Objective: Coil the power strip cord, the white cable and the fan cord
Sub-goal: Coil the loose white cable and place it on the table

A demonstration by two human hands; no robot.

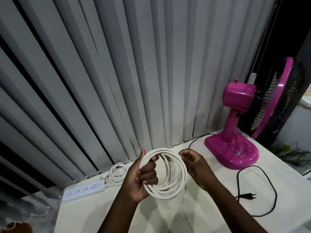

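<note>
The white cable (182,179) is wound into several round loops and held above the white table (210,212). My left hand (143,179) grips the loops on their left side, thumb up. My right hand (193,160) pinches the cable at the coil's upper right. The white power strip (84,190) lies at the table's left edge, its cord (117,172) bundled in loops behind it with the plug beside it. The fan's black cord (262,185) trails loose from the pink fan (235,130) and ends in a black plug (249,196).
Grey vertical blinds (117,73) hang right behind the table. The pink fan stands at the back right corner. The table's left edge drops off next to the power strip. Some green foliage (292,152) lies beyond the right edge.
</note>
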